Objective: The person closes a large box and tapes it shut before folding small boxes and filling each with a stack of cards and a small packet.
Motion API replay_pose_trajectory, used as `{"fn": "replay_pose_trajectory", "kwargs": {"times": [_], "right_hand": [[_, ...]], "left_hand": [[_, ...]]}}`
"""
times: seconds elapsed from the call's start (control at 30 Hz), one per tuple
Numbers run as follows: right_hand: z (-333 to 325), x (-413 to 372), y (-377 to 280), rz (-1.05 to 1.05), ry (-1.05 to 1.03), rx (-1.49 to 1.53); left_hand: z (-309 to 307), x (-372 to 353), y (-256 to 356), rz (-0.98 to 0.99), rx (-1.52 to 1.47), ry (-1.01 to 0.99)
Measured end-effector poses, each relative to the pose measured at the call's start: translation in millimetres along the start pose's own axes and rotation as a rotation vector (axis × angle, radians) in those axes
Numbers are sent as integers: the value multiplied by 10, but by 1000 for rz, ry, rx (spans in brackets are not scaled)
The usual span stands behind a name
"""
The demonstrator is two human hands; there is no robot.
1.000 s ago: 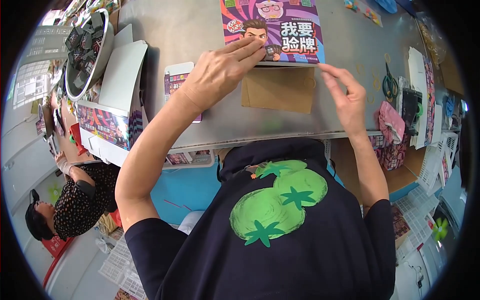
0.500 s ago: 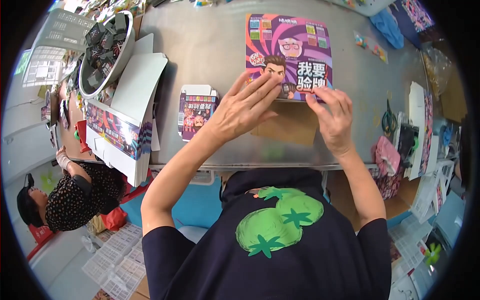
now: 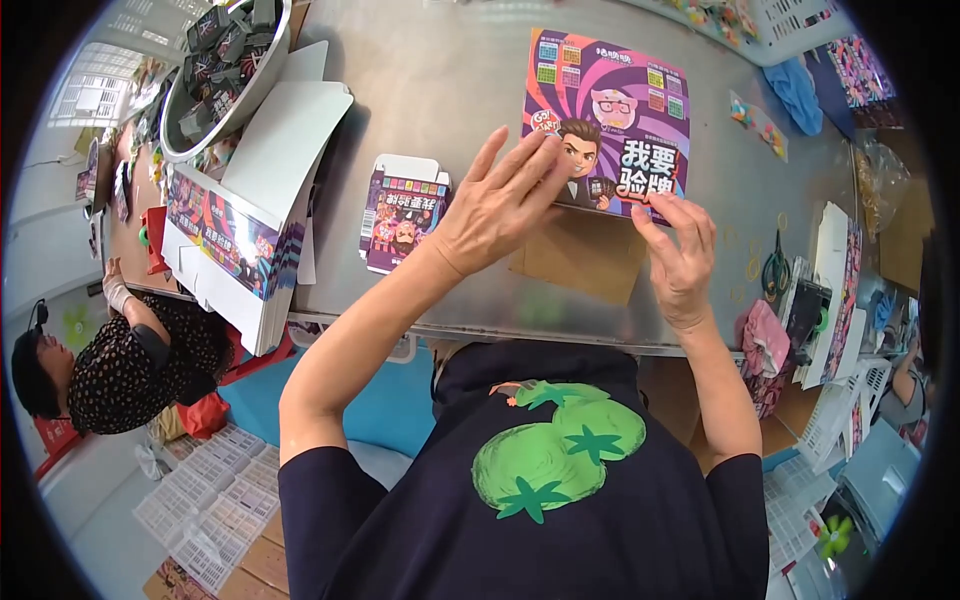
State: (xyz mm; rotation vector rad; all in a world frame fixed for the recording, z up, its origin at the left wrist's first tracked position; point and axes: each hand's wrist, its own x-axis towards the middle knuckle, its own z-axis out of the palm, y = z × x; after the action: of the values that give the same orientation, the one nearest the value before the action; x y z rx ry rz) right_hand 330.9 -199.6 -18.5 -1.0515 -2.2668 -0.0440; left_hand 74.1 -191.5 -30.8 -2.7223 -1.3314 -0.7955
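Note:
A purple printed cardboard box (image 3: 612, 115) with a cartoon man and large white characters lies on the metal table in front of me. My left hand (image 3: 508, 198) is spread out at its left near side, fingertips over the printed edge beside the cartoon man. At the near right corner, the thumb and forefinger of my right hand (image 3: 682, 255) pinch the box's near edge, other fingers curled. A plain brown cardboard piece (image 3: 580, 260) lies just below the box, between my hands. A small printed carton (image 3: 405, 215) with a raised white flap stands left of my left forearm.
On the left are a stack of printed card sheets (image 3: 225, 235) and a white basin (image 3: 282, 55) of dark small packs. Scissors (image 3: 775, 268), a pink cloth (image 3: 765, 335) and a blue cloth (image 3: 795, 98) are on the right. Another person (image 3: 135, 355) works at far left.
My left hand has slid left relative to the box, uncovering the cartoon man's face. My right hand stays at the near right corner. The whole view has shifted slightly.

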Motion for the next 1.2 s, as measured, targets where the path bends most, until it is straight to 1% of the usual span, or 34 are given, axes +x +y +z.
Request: {"fn": "replay_pose_trajectory", "kwargs": {"times": [0.03, 0.07, 0.17, 0.27, 0.3, 0.37, 0.43, 0.47, 0.5, 0.57, 0.63, 0.7, 0.73, 0.8, 0.87, 0.9, 0.97, 1.03, 1.07, 1.1, 1.13, 1.2], "right_hand": [[0, -4, -10, 10, -4, 5], [2, -1, -14, 17, -7, 9], [-48, 17, -46, 43, -41, 25], [-109, 135, -19, 74, -102, 52], [-127, 259, 16, 134, -106, 110], [-135, 497, 63, 283, -112, 224], [11, 836, 103, 255, 4, 72], [271, 841, 236, 234, 6, 17], [507, 791, 370, 214, 9, -46], [554, 803, 386, 205, 0, -91], [436, 772, 368, 239, 11, 85], [247, 500, 167, 314, 122, 126], [83, 271, 90, 351, 116, 76], [-120, -141, -100, 470, 86, 130], [-428, -696, -93, 694, 97, 107], [-650, -942, -44, 794, 128, 42], [-1098, -1477, 121, 1058, 345, 11], [-1521, -1949, 353, 1152, 487, -227], [-1680, -2220, 499, 1147, 503, -247], [-1797, -2499, 664, 1198, 521, -248], [-1865, -2613, 794, 1248, 537, -243], [-1935, -2731, 1034, 1266, 555, -267]], "left_hand": [[-25, 43, 47, -22, 7, -39], [13, 97, 78, -26, 10, -31], [152, 291, 166, -129, -12, 53], [221, 268, 159, -100, 49, 62], [211, 244, 151, -93, 84, 57], [186, 191, 138, -111, 66, 32], [195, 245, 129, -105, 15, 14], [199, 244, 140, -87, -2, 13], [192, 230, 141, -115, 14, 12], [203, 260, 130, -126, 15, 14], [228, 252, 109, -127, -6, 13], [197, 264, 115, -100, -4, 17], [159, 274, 137, -106, -4, -2], [126, 311, 165, -87, -12, -10], [127, 318, 167, -88, 4, 2], [124, 296, 169, -96, 15, 6], [119, 252, 165, -81, 22, 5], [146, 279, 152, -64, 64, 28], [156, 285, 152, -50, 52, 44], [154, 279, 150, -47, 48, 45], [148, 269, 147, -47, 46, 45], [142, 268, 159, -47, 45, 54]]}}
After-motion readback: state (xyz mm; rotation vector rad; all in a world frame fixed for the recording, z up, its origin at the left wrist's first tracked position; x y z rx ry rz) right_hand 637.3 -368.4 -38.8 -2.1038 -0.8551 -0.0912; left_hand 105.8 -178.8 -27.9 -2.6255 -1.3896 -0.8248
